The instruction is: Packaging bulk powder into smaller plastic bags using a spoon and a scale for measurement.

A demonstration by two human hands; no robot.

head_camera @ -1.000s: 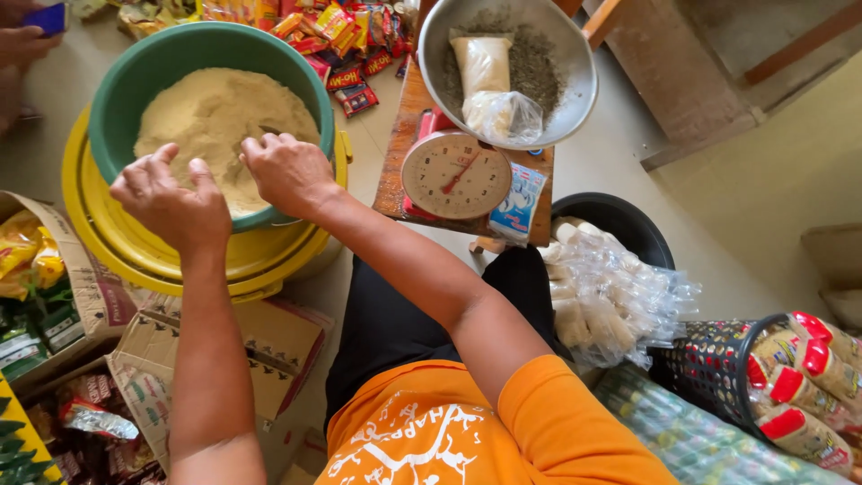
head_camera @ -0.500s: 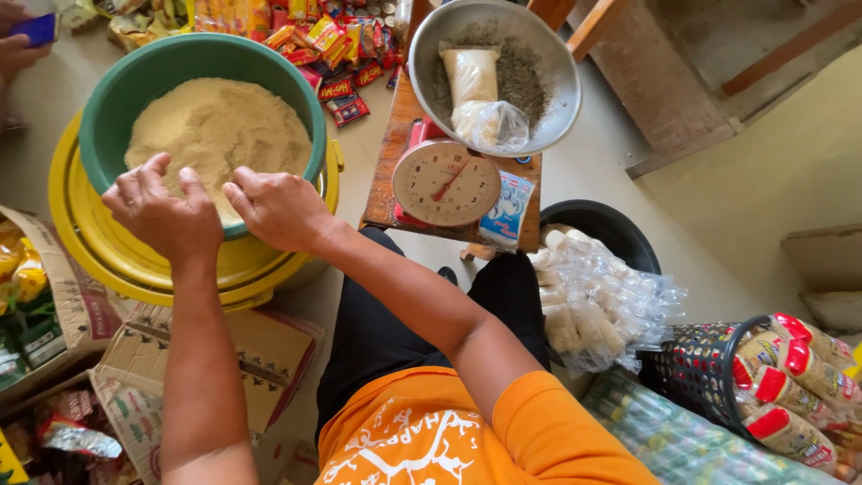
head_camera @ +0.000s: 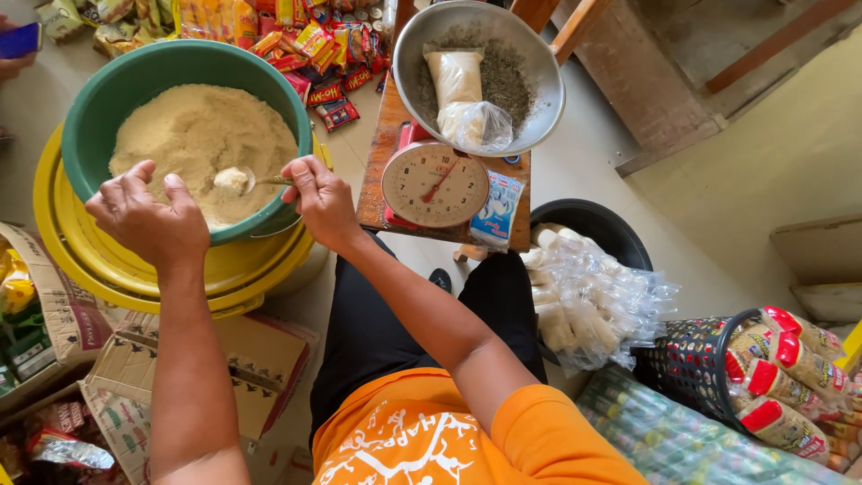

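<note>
A green basin holds pale yellow powder and sits inside a yellow basin. My right hand is at the green basin's right rim, gripping a metal spoon loaded with a heap of the powder. My left hand rests over the near rim with its fingers curled down. What lies under them is hidden.
A dial scale with a metal pan holding filled clear bags stands on a wooden stool. A black tub, packed bags and a black basket sit right; cardboard boxes left. Snack packets lie beyond. Another person's hand is top left.
My hands were close together over the powder; now they are apart. The right hand has lifted a spoonful out, and the left has drawn back to the near rim.
</note>
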